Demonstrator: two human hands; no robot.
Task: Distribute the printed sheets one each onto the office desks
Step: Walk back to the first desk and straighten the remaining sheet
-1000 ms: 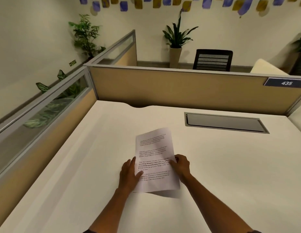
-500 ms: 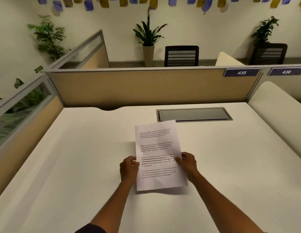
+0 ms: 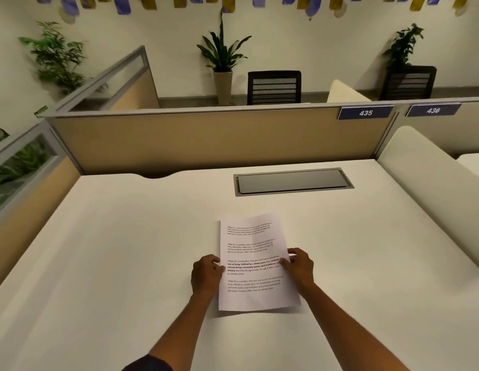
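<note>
A white printed sheet (image 3: pixel 250 253) with several blocks of black text is held just above the cream desk (image 3: pixel 126 250), near its middle, casting a shadow under its near edge. My left hand (image 3: pixel 206 274) pinches the sheet's left edge. On the opposite edge my right hand (image 3: pixel 298 266) pinches it, thumb on top. Whether more sheets lie under the top one cannot be told.
A grey cable hatch (image 3: pixel 293 181) is set in the desk behind the sheet. Tan partitions (image 3: pixel 193 137) wall the desk at the back and left, with plates 435 (image 3: pixel 365 113) and 436 (image 3: pixel 432 110). A cream divider (image 3: pixel 431 183) stands on the right. Chairs and plants lie beyond.
The view has swung right, showing plate 436 and the neighbouring desk. Both hands shifted from resting at the sheet's lower part to pinching its side edges; the sheet turned straighter.
</note>
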